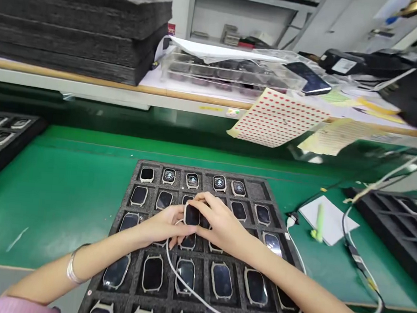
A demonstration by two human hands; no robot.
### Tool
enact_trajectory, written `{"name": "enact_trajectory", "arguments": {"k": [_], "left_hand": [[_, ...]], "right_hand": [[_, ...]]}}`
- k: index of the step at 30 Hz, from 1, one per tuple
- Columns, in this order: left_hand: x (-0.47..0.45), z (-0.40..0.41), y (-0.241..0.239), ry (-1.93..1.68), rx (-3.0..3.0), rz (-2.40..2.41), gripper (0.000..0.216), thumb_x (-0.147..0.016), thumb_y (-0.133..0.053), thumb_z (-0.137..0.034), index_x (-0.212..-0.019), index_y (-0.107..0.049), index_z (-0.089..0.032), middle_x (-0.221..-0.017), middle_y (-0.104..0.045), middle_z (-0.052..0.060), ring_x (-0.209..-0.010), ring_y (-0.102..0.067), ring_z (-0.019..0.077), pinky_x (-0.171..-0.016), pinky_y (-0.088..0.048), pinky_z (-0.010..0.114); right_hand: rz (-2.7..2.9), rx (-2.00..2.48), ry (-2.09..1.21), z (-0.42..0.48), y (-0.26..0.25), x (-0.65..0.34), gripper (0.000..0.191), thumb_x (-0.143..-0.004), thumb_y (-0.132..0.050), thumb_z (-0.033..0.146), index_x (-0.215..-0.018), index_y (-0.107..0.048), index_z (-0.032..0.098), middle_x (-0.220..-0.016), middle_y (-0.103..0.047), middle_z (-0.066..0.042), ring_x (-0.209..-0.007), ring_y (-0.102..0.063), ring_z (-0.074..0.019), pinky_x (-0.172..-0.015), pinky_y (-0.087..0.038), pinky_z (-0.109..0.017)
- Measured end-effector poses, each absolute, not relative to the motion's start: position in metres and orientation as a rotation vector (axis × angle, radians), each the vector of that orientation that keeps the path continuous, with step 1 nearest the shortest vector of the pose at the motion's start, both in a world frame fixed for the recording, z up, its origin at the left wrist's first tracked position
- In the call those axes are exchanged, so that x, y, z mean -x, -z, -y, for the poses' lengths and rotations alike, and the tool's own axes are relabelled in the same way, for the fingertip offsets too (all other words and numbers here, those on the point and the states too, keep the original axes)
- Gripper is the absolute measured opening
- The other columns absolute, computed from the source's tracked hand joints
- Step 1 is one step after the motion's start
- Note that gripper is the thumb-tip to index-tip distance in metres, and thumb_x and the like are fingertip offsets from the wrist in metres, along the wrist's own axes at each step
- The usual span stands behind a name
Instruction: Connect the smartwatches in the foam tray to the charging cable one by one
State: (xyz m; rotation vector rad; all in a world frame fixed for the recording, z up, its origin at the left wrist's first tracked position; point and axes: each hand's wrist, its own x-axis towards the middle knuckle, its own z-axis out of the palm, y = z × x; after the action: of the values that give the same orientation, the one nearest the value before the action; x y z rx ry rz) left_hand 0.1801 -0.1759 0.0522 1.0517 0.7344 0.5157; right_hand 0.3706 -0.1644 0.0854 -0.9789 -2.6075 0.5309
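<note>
A smartwatch body (192,215) without a strap, its screen dark, is raised just over a black foam tray (199,254). My right hand (219,221) grips its edges between thumb and fingers. From the other side my left hand (172,227) is closed at the watch, its thumb along the lower edge. A white cable (195,295) runs up into my left fingers; its end is hidden behind the watch. Rows of similar watches sit in the tray's compartments. Several in the far row, such as one watch (192,180), have lit screens.
More foam trays lie at left (1,139) and right (400,234) on the green bench. White paper (329,222) with a light-green object (320,224) and loose cables lie at right. A shelf above carries stacked black foam (66,29), clear plastic trays (224,72) and a phone (308,78).
</note>
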Motion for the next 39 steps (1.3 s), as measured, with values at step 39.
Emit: {"name": "enact_trajectory", "arguments": {"k": [39], "left_hand": [[-0.18,0.177,-0.051,-0.765,-1.203,-0.755,0.039,-0.079,-0.065,-0.047,-0.095,-0.058,-0.012,-0.073,-0.052,0.001,-0.061,-0.045,0.0106,-0.054,-0.034,0.021]], "right_hand": [[2.242,0.755,-0.555,0.169,-0.059,-0.368,0.047,-0.088,-0.064,0.029,-0.132,-0.048,0.021,-0.119,-0.059,-0.012,-0.107,-0.056,-0.0265,-0.091,-0.047,-0.043]]}}
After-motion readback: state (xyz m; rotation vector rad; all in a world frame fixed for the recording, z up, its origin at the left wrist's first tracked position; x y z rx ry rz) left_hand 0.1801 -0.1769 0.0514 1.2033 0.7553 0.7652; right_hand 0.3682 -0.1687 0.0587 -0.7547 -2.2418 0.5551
